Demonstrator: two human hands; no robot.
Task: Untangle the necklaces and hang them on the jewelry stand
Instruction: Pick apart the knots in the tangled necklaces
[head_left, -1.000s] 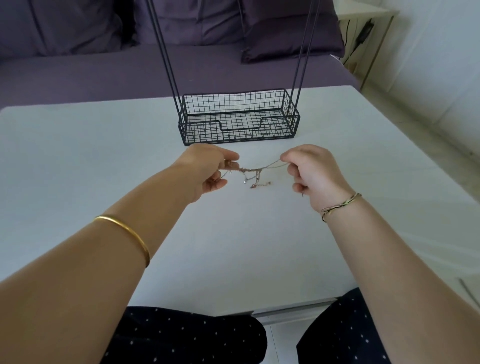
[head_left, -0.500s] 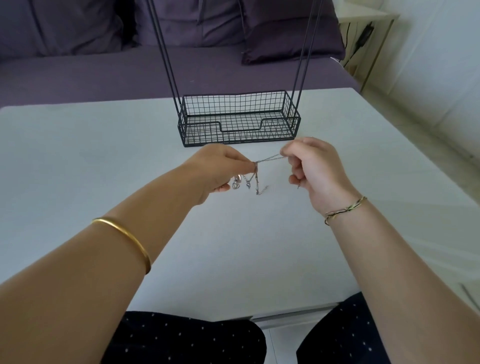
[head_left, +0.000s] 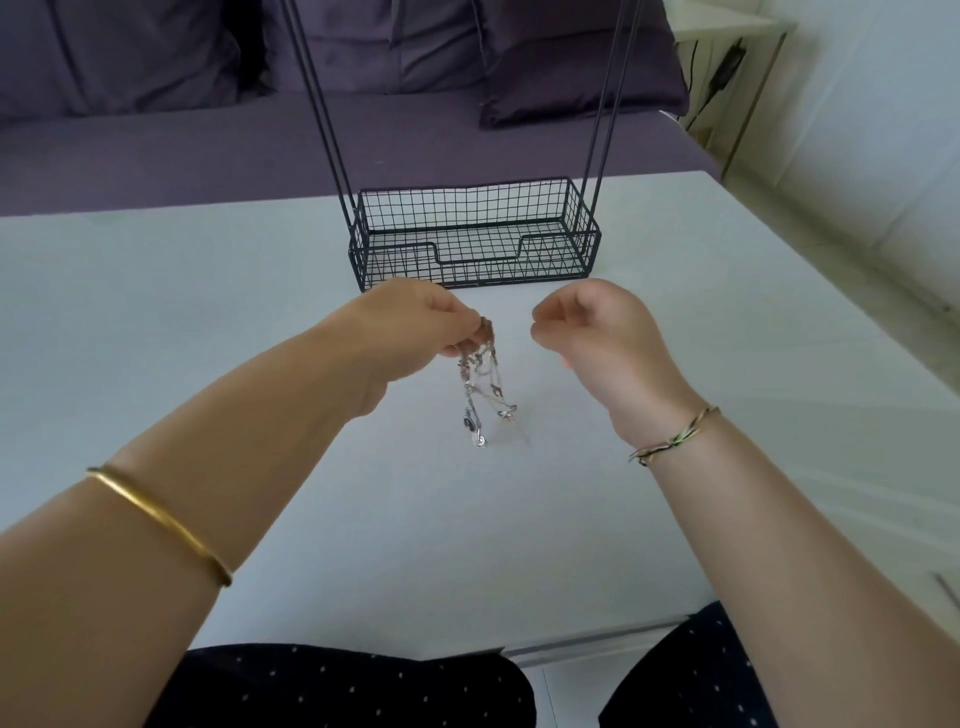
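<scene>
A tangle of thin silver necklaces (head_left: 480, 395) hangs from the fingertips of my left hand (head_left: 415, 327), its lower end just above or touching the white table (head_left: 182, 312). My right hand (head_left: 597, 327) hovers a short way to the right of the chains, fingers curled with thumb and forefinger close together, holding nothing I can see. The black wire jewelry stand (head_left: 475, 249) sits just behind both hands: a mesh basket base with thin rods rising out of view. Its hanging bar is hidden above the frame.
A purple sofa with cushions (head_left: 363, 78) runs behind the table. A white side table with a cable (head_left: 727, 67) stands at the back right, next to the wall. The table's near edge lies over my dark dotted trousers (head_left: 337, 686).
My right hand has let go of the chain and drawn slightly right. The necklaces, earlier stretched between both hands, now dangle from my left hand alone.
</scene>
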